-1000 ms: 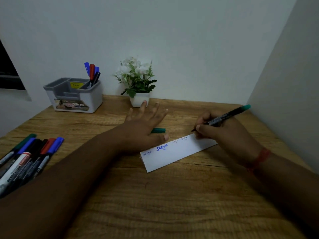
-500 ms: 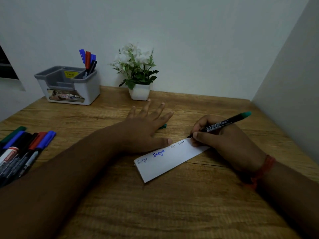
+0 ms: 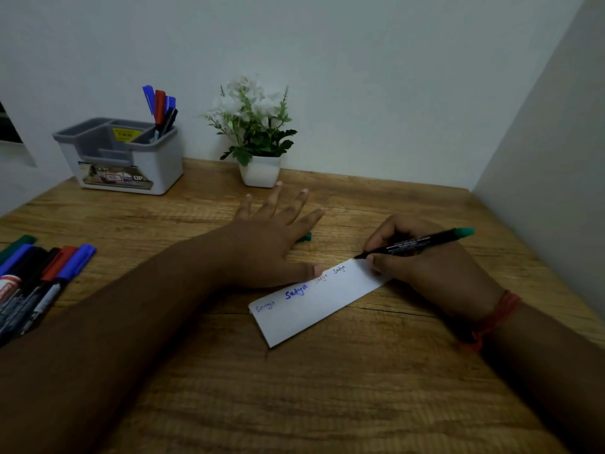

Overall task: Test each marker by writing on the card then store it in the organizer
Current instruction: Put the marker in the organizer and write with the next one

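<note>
Marker (image 3: 422, 244) in my right hand (image 3: 422, 267) is lying across my knuckles, black barrel with a green end pointing off to the right, and my thumb and fingers are curling around it near the tip. That tip is touching the far right end of the card (image 3: 314, 306), just past the last word written there. Four written words are showing along the card's upper edge, one of them in bolder blue. The card itself is lying slanted on the wooden desk (image 3: 294, 404), its near corner pointing toward me.

My left hand (image 3: 271, 244) is lying flat on the desk with its fingers straight and spread apart, the thumb pressing on the upper edge of the card. A green cap (image 3: 306, 237) is peeking out from under my index finger.

Loose markers (image 3: 39, 276) are lying side by side at the left edge of the desk, with blue, red, black and green caps showing. The grey and white organizer (image 3: 121, 158) is standing at the back left against the wall, and stored pens (image 3: 162, 109) with blue, red and black tops are sticking up from its right rear compartment. A potted plant (image 3: 255, 139) with white flowers is standing just to the right of it
</note>
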Tool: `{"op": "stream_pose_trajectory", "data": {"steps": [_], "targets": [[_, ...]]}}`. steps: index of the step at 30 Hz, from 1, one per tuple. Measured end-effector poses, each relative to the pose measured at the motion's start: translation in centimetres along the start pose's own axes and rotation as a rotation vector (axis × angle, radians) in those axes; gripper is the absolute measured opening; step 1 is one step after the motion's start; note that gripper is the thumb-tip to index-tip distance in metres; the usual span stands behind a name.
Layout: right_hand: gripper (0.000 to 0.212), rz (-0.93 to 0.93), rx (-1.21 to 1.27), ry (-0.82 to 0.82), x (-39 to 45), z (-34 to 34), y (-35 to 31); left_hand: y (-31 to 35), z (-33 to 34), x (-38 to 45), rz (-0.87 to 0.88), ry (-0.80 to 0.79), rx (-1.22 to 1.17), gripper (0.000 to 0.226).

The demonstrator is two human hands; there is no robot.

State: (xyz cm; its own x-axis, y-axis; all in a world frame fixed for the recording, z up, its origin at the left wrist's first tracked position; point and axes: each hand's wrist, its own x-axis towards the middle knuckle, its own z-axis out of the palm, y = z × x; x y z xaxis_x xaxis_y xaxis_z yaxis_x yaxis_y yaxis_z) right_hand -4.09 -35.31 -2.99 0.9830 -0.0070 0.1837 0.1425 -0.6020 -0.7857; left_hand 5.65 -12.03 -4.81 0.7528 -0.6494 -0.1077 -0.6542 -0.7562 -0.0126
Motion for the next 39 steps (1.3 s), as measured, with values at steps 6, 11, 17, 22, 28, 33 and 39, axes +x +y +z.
{"op": "stream_pose_trajectory", "data": {"steps": [6, 11, 17, 22, 28, 33, 39], "targets": [[0.008, 0.01, -0.005, 0.042, 0.0, 0.32, 0.02, -0.12, -0.22, -0.11, -0.002, -0.006, 0.004, 0.101], [0.008, 0.016, 0.003, 0.05, 0.0, 0.41, 0.18, -0.16, -0.04, 0.01, -0.002, -0.003, 0.018, 0.1], [0.009, 0.045, -0.018, 0.032, 0.15, 0.4, 0.31, -0.59, 0.25, 0.26, 0.01, 0.008, 0.021, 0.104], [0.008, 0.038, -0.008, 0.022, 0.06, 0.28, 0.24, -0.37, 0.25, 0.28, 0.007, 0.008, 0.025, 0.104], [0.008, 0.051, 0.054, 0.065, 0.21, 0.2, 0.52, -0.06, -0.23, 0.02, -0.006, -0.005, 0.033, 0.099], [0.008, 0.052, 0.009, 0.048, 0.27, 0.36, 0.54, 0.1, -0.43, -0.12, -0.013, -0.025, 0.027, 0.099], [0.006, 0.052, -0.002, 0.045, 0.32, 0.3, 0.54, -0.19, -0.13, 0.08, -0.01, -0.019, 0.037, 0.1]]}}
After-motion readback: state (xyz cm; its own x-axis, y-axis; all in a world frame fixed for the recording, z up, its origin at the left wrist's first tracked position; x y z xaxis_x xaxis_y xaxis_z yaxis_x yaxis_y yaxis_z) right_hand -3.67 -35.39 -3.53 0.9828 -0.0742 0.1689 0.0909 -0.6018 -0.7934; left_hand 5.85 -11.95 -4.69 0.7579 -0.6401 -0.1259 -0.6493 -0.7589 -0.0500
